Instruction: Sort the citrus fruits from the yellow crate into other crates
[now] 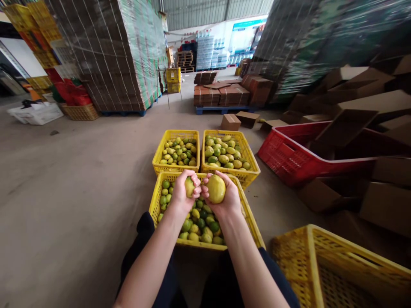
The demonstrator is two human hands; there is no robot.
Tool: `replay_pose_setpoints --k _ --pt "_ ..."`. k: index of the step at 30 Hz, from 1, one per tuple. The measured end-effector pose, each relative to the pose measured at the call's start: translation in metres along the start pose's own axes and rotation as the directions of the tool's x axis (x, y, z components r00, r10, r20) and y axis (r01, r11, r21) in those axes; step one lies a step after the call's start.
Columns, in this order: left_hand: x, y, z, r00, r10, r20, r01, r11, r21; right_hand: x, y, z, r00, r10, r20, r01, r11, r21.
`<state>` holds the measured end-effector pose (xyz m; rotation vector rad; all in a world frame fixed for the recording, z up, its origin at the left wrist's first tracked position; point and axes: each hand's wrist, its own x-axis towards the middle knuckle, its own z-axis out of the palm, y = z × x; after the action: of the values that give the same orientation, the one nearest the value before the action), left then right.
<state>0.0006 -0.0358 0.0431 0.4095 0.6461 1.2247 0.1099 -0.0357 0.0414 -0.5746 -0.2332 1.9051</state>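
My left hand [186, 190] is closed around a small yellow-green lemon [189, 187], partly hidden by the fingers. Beside it, my right hand [226, 194] holds a larger yellow lemon [216, 189] in its curled fingers. Both hands are above the near yellow crate [208, 244], which holds green and yellow fruit [201, 223]. Just beyond stand two more yellow crates: the back left one [175, 168] has smaller lemons [180, 150], the back right one [233, 171] has larger lemons [226, 150].
A yellow crate [310, 256] stands at the lower right. Behind it are a red crate [289, 160] and loose cardboard boxes [385, 205]. Farther off are wrapped pallet stacks [105, 55], flattened cardboard on a blue pallet [221, 110] and a wicker basket [81, 112].
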Motion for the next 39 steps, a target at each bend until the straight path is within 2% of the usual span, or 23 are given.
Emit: replay_pose_setpoints --k 6,10,17,20,24,28,35,39 --pt "-0.002 0.000 0.005 0.999 -0.023 -0.026 0.021 0.998 -0.052 -0.003 -0.003 -0.001 0.999 0.038 -0.011 -0.038 0.999 -0.015" --pt "-0.006 0.005 0.010 0.991 0.067 -0.114 -0.076 0.994 -0.084 -0.006 -0.003 0.002 0.996 -0.069 -0.052 0.066 0.996 -0.060" --pt "-0.011 0.013 0.009 0.993 -0.005 -0.121 -0.028 0.964 -0.265 -0.009 -0.004 0.006 0.977 -0.159 -0.142 0.150 0.986 -0.069" --pt "-0.009 0.012 0.007 0.992 -0.002 -0.124 -0.036 0.952 -0.303 -0.008 -0.005 0.005 0.976 -0.131 -0.175 0.128 0.991 -0.029" --pt "-0.005 0.008 0.005 0.985 0.016 -0.170 -0.057 0.968 -0.243 -0.005 -0.006 0.003 0.977 -0.037 -0.212 0.034 0.999 -0.015" --pt "-0.002 0.006 0.003 0.991 0.014 -0.130 -0.044 0.973 -0.227 0.000 -0.005 0.000 0.967 0.031 -0.251 -0.029 1.000 0.011" --pt "-0.005 0.010 0.002 0.994 -0.014 -0.106 -0.012 0.969 -0.246 0.003 -0.001 -0.002 0.972 0.039 -0.230 -0.025 0.998 0.063" --pt "-0.010 0.014 0.004 0.997 -0.032 -0.077 0.013 0.973 -0.230 0.000 -0.001 0.000 0.986 0.029 -0.167 -0.017 0.997 0.070"
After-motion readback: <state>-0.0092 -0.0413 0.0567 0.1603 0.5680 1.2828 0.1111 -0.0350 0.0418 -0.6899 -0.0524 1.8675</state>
